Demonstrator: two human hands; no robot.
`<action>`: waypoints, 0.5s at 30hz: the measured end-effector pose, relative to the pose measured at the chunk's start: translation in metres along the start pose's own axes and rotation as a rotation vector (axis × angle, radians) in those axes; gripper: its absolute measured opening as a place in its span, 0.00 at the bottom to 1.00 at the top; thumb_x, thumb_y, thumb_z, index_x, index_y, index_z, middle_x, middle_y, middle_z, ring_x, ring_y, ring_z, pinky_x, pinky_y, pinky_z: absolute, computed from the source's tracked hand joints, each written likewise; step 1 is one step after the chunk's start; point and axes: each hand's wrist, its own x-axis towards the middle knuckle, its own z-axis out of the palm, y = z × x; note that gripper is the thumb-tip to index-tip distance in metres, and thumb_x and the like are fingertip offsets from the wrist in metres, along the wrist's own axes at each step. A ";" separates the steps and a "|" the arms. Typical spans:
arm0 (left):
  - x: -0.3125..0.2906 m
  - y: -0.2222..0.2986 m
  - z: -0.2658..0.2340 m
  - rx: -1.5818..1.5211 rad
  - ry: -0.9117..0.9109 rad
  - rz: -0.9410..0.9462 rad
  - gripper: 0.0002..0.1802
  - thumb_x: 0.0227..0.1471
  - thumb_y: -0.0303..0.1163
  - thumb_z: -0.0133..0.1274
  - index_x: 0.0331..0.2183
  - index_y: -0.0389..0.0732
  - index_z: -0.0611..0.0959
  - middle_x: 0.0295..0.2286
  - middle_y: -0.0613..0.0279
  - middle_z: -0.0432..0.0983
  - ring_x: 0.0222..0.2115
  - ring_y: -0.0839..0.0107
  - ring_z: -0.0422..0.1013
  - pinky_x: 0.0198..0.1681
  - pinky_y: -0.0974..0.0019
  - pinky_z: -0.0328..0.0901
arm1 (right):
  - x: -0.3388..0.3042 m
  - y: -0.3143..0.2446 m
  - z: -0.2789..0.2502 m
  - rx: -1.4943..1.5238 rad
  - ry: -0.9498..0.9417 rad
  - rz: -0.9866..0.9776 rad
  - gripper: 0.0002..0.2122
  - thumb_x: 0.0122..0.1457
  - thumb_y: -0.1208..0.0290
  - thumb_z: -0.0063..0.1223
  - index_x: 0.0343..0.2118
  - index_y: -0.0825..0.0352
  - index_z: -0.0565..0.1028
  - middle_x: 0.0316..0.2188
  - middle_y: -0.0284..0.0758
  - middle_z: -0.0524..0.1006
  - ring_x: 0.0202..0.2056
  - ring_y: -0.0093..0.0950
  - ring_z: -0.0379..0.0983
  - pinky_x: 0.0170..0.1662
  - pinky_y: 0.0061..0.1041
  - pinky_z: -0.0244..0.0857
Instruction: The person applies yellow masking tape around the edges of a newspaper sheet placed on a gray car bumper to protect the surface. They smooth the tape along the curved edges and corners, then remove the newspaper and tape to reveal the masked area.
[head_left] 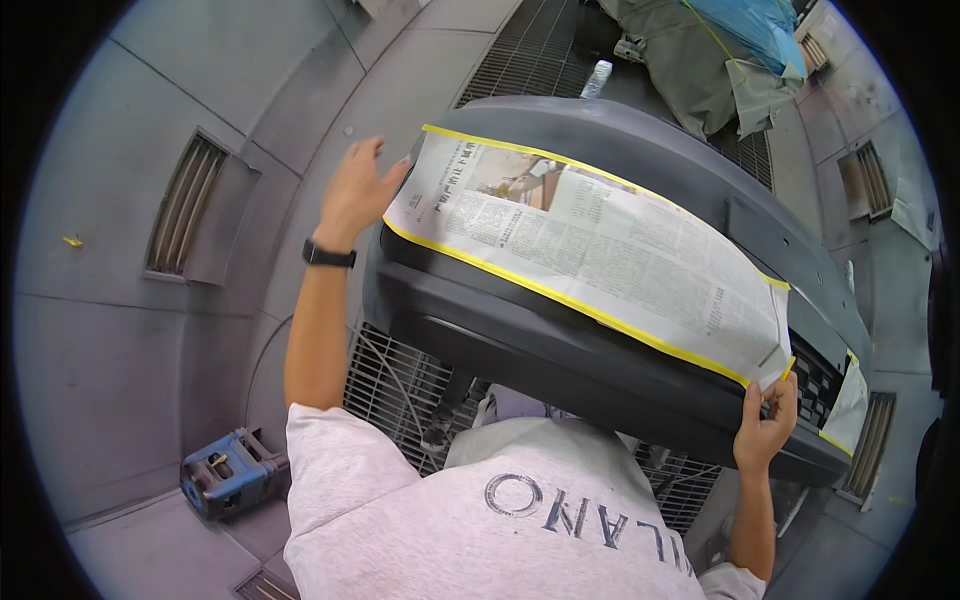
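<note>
A dark grey car bumper [480, 345] lies across in front of me. Over its middle stretches a sheet of newspaper [590, 240], edged with yellow masking tape [560, 292] along its long sides. My left hand [362, 190] is at the sheet's left end, fingers apart, the thumb near the paper's edge; whether it touches is hard to tell. At the lower right corner, my right hand [768, 418] pinches the newspaper, and a short end of yellow tape sticks up beside the fingers.
Another taped paper piece [848, 410] covers the bumper's right end. Metal floor grating [375, 385] lies underneath. A blue and grey box-shaped device [228, 472] stands at lower left. Farther off are a plastic bottle [596, 80] and a draped grey cover [680, 70] with blue plastic film [750, 30].
</note>
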 end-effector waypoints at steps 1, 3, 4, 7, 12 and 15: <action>-0.013 -0.009 0.000 -0.070 -0.017 -0.074 0.31 0.64 0.49 0.62 0.55 0.32 0.81 0.47 0.47 0.82 0.47 0.50 0.79 0.52 0.54 0.72 | -0.002 0.002 0.002 -0.050 0.013 -0.012 0.14 0.64 0.82 0.59 0.30 0.67 0.62 0.33 0.34 0.62 0.34 0.26 0.60 0.40 0.25 0.59; -0.038 -0.022 -0.006 -0.203 -0.087 -0.255 0.30 0.66 0.52 0.61 0.49 0.30 0.83 0.38 0.52 0.85 0.37 0.57 0.81 0.43 0.58 0.73 | -0.005 0.007 0.003 0.048 0.034 -0.004 0.14 0.66 0.82 0.58 0.31 0.66 0.62 0.34 0.32 0.62 0.34 0.23 0.60 0.39 0.23 0.58; -0.048 -0.025 -0.005 -0.289 -0.127 -0.286 0.30 0.66 0.52 0.62 0.47 0.30 0.84 0.34 0.54 0.84 0.34 0.60 0.79 0.39 0.59 0.72 | -0.006 0.009 0.002 0.089 0.052 0.037 0.13 0.67 0.82 0.57 0.31 0.66 0.62 0.34 0.31 0.62 0.34 0.21 0.60 0.39 0.21 0.58; -0.073 -0.023 0.005 -0.528 -0.138 -0.244 0.25 0.64 0.49 0.64 0.37 0.31 0.86 0.23 0.58 0.80 0.24 0.75 0.72 0.30 0.65 0.67 | -0.001 0.011 0.002 0.204 0.030 0.056 0.13 0.70 0.81 0.56 0.32 0.66 0.63 0.36 0.28 0.62 0.32 0.16 0.59 0.36 0.18 0.57; -0.083 -0.032 0.019 -0.528 -0.071 -0.175 0.20 0.60 0.41 0.65 0.32 0.31 0.84 0.17 0.59 0.73 0.21 0.75 0.67 0.26 0.62 0.63 | 0.011 -0.005 0.002 0.236 0.062 0.037 0.12 0.68 0.81 0.56 0.30 0.66 0.65 0.32 0.25 0.61 0.30 0.13 0.59 0.33 0.17 0.55; -0.098 -0.053 0.007 -0.531 -0.055 -0.169 0.18 0.67 0.37 0.61 0.30 0.33 0.82 0.21 0.76 0.68 0.25 0.82 0.59 0.27 0.66 0.55 | 0.013 -0.017 0.005 0.169 0.101 0.267 0.09 0.64 0.82 0.58 0.28 0.67 0.69 0.28 0.25 0.66 0.27 0.16 0.61 0.32 0.21 0.57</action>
